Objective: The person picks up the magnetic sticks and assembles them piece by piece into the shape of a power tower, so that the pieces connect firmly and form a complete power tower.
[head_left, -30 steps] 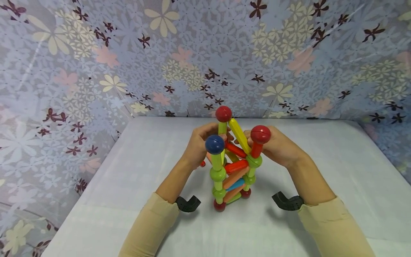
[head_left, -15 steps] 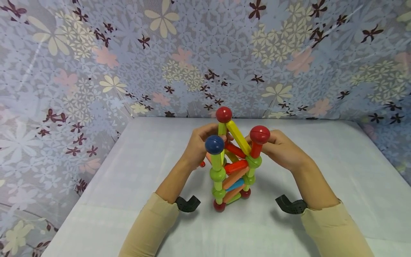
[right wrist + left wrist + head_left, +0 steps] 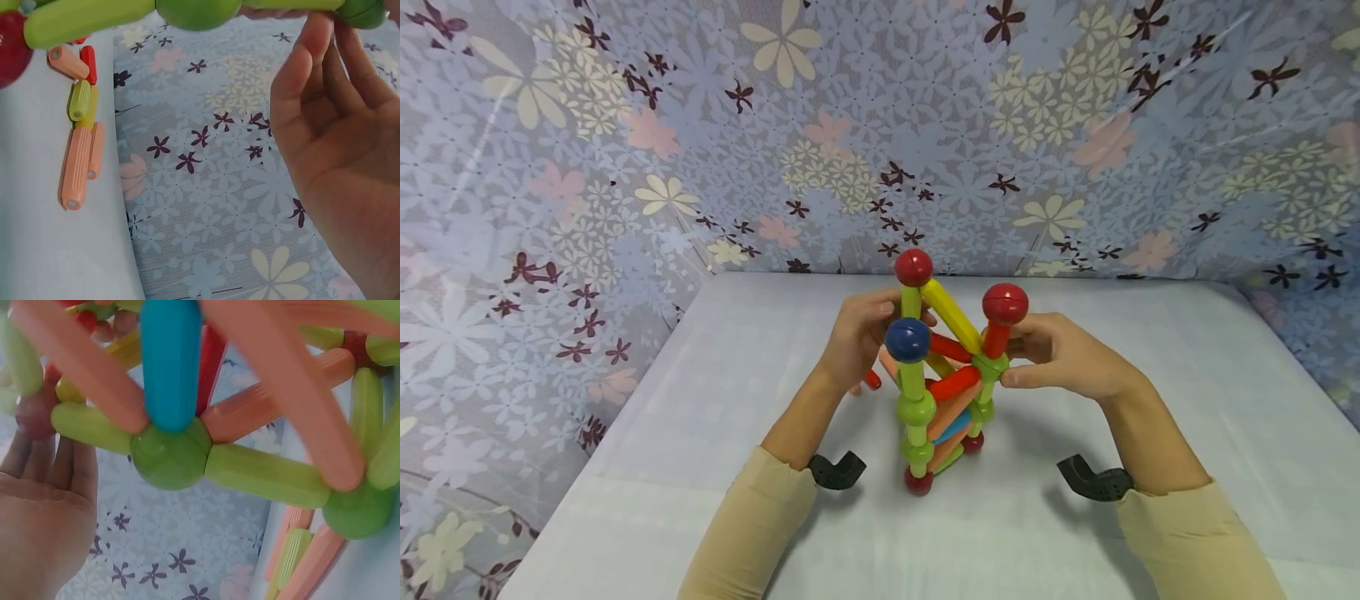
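Observation:
A tower of magnetic sticks and balls [image 3: 916, 408] stands upright on the table, with lime, orange, red, yellow and blue sticks. Red balls [image 3: 1005, 303] top two columns, and a blue ball [image 3: 907, 339] tops the front one. A yellow stick [image 3: 952, 317] slants from near the rear red ball to a green ball [image 3: 990, 367]. My left hand [image 3: 853, 337] grips the rear column, its fingers partly hidden; in the left wrist view they reach behind a dark red ball [image 3: 37, 414]. My right hand [image 3: 1067, 358] pinches the right column near that green ball, thumb in front.
Several loose sticks lie behind the tower, among them a red stick [image 3: 872, 379] and an orange stick [image 3: 76, 169]. The white table [image 3: 737, 358] ends at a flower-patterned cloth [image 3: 850, 125] at the back. Black bands [image 3: 1093, 482] circle both wrists.
My right hand has moved from the yellow stick down to the right column. The yellow stick's upper end has shifted left toward the rear red ball. The tower has turned slightly.

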A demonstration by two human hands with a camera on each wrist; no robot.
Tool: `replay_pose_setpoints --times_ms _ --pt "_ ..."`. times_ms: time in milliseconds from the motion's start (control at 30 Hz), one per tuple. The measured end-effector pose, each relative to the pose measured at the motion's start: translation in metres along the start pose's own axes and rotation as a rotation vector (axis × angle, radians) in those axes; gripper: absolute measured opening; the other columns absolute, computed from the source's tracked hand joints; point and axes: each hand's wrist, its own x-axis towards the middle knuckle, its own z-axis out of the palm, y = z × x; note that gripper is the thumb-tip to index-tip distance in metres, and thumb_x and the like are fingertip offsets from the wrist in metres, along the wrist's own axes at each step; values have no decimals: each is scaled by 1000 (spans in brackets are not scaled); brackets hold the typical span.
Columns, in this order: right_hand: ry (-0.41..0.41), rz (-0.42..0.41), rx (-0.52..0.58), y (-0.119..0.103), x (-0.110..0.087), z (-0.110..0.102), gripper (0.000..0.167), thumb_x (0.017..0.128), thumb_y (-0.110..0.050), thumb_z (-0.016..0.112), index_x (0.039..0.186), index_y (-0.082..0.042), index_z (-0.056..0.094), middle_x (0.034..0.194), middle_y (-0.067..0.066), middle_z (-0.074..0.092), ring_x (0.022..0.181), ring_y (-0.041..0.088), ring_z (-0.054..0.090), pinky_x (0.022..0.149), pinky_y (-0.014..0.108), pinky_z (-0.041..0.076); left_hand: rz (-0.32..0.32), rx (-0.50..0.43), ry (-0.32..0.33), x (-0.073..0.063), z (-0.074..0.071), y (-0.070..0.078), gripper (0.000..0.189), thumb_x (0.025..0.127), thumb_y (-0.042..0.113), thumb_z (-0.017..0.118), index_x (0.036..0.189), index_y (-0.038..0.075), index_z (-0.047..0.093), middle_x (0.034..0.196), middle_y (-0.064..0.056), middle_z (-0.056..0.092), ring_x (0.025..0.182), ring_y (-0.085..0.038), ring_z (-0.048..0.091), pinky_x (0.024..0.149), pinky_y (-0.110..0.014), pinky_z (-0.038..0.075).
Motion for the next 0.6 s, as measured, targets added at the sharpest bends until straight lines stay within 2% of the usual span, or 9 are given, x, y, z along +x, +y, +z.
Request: replay_pose_setpoints --times_ms 133,233,333,433,500,600 --pt "85 48 -3 1 0 0 29 87 4 64 115 -2 62 105 17 63 95 32 62 80 37 54 -13 -81 2 0 -4 4 41 93 19 33 99 1 69 86 -10 70 75 -22 64 68 -31 53" --pt "128 62 7 2 2 2 27 89 1 64 117 -1 62 106 18 63 93 32 62 79 37 54 -23 -128 1 1 -3 7 33 93 8 39 94 9 72 84 -8 70 70 -19 66 67 -29 54" --pt "172 69 15 3 7 8 25 91 -2 64 116 -2 62 105 17 63 92 32 63 79 37 54 -41 -111 2 1 4 13 29 88 4 46 93 13 73 89 -7 69 74 -20 66 67 -28 54" --pt "240 88 7 2 12 18 22 92 -8 65 113 -5 64 104 16 65 91 31 63 78 37 54 -78 -65 7 1 14 18 24 88 6 51 97 15 72 96 -4 67 80 -20 63 69 -29 53" --pt "304 112 -29 2 15 25 20 91 -13 67 111 -7 65 102 13 66 90 30 63 77 37 54 -106 -38 24 0 21 22 23 90 8 50 98 18 70 97 -1 65 82 -19 60 72 -30 50" --pt "397 150 -101 2 20 35 19 90 -22 70 105 -11 66 98 8 66 85 27 63 72 35 53 -111 -14 41 0 28 23 26 94 9 46 98 23 67 95 3 64 85 -16 58 78 -31 47"
